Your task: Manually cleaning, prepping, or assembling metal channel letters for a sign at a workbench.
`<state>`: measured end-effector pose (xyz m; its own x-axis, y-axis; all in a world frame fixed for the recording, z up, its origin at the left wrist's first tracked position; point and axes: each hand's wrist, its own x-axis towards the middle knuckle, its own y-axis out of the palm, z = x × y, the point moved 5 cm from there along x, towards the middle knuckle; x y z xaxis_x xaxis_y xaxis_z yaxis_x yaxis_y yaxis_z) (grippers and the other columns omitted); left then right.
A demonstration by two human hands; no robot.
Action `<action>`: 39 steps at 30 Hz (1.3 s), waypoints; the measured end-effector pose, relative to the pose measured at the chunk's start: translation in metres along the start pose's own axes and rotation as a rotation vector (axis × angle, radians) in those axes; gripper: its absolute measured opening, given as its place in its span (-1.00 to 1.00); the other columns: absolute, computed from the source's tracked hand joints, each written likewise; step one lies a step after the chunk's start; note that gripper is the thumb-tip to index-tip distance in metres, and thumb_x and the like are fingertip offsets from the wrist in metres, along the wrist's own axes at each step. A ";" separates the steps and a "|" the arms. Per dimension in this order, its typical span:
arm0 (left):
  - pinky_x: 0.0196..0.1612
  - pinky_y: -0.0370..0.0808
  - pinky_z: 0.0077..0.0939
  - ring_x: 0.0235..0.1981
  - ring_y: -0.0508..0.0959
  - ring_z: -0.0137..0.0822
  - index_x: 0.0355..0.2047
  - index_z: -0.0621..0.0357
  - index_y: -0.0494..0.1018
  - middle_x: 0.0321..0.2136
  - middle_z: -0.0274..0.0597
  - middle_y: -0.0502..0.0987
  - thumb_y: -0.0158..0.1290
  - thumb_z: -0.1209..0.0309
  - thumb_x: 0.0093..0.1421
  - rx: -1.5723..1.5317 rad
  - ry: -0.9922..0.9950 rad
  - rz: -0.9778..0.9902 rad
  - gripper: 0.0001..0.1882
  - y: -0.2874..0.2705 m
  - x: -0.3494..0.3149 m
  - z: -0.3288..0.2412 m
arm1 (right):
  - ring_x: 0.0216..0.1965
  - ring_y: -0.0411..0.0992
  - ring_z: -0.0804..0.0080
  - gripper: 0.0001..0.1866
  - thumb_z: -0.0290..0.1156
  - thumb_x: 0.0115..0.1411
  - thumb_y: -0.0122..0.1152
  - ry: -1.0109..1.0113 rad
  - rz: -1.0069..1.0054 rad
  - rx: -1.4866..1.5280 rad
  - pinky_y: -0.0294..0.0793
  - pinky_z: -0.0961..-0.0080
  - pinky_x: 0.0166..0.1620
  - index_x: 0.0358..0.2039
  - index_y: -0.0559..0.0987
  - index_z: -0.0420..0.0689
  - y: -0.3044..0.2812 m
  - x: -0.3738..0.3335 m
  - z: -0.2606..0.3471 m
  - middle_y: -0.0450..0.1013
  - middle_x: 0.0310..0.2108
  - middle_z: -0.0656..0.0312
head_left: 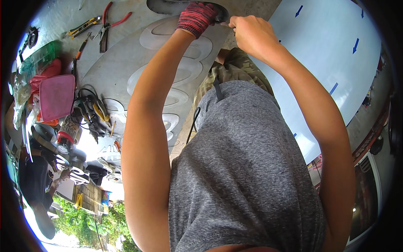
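One gloved left hand (196,19): on our dark curved piece (166,6); we cannot tell how its fingers close.
Bare right hand (254,35): fingers closed on a slim object (225,24), beside that piece.
Curved piece: on our grey table (136,23), right of red-handled pliers (105,27).

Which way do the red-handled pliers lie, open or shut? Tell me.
Open: the red-handled pliers lie with handles spread apart.
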<state>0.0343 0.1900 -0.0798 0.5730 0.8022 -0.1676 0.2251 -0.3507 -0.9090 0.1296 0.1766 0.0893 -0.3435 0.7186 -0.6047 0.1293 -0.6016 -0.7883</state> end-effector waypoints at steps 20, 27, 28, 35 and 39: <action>0.01 0.51 -0.10 -0.04 0.61 -0.09 -0.14 -0.05 0.62 -0.13 -0.17 0.61 0.27 -0.05 0.12 -0.097 -0.190 -0.065 -0.56 0.001 -0.019 -0.010 | -0.12 0.62 -0.07 -0.68 -0.54 0.17 0.16 0.134 0.048 0.003 0.57 0.08 -0.01 -0.06 0.69 -0.17 0.006 -0.001 0.004 0.66 -0.21 -0.04; -0.02 0.50 -0.13 -0.08 0.62 -0.11 -0.21 -0.02 0.62 -0.18 -0.15 0.62 0.18 -0.10 0.19 -0.089 -0.250 -0.089 -0.56 0.012 -0.022 -0.016 | -0.19 0.63 -0.11 -0.84 -0.50 0.10 0.20 0.114 -0.092 0.053 0.59 0.03 -0.09 -0.37 0.72 -0.25 0.010 -0.004 0.002 0.63 -0.35 -0.13; -0.02 0.50 -0.13 -0.08 0.62 -0.11 -0.21 -0.02 0.62 -0.18 -0.15 0.62 0.18 -0.10 0.19 -0.088 -0.248 -0.089 -0.56 0.011 -0.022 -0.016 | -0.18 0.63 -0.11 -0.84 -0.50 0.11 0.21 0.118 -0.085 0.075 0.59 0.03 -0.09 -0.36 0.72 -0.25 0.008 -0.004 0.001 0.64 -0.33 -0.12; -0.03 0.48 -0.13 -0.09 0.63 -0.12 -0.22 -0.01 0.61 -0.21 -0.17 0.63 0.17 -0.05 0.21 -0.089 -0.279 -0.119 -0.61 0.018 -0.025 -0.018 | -0.17 0.63 -0.12 -0.85 -0.47 0.12 0.25 0.153 -0.075 0.068 0.60 0.02 -0.10 -0.34 0.72 -0.22 0.012 -0.005 0.002 0.64 -0.30 -0.11; -0.04 0.48 -0.14 -0.10 0.63 -0.14 -0.24 -0.02 0.60 -0.23 -0.18 0.63 0.18 0.04 0.21 -0.092 -0.299 -0.161 -0.69 0.012 -0.028 -0.019 | -0.17 0.63 -0.12 -0.85 -0.47 0.11 0.25 0.151 -0.084 0.102 0.59 0.02 -0.09 -0.36 0.72 -0.22 0.009 -0.005 0.002 0.64 -0.29 -0.12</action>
<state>0.0359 0.1539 -0.0792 0.2715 0.9520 -0.1413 0.3715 -0.2391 -0.8971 0.1305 0.1673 0.0856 -0.2050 0.8074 -0.5533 0.0080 -0.5639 -0.8258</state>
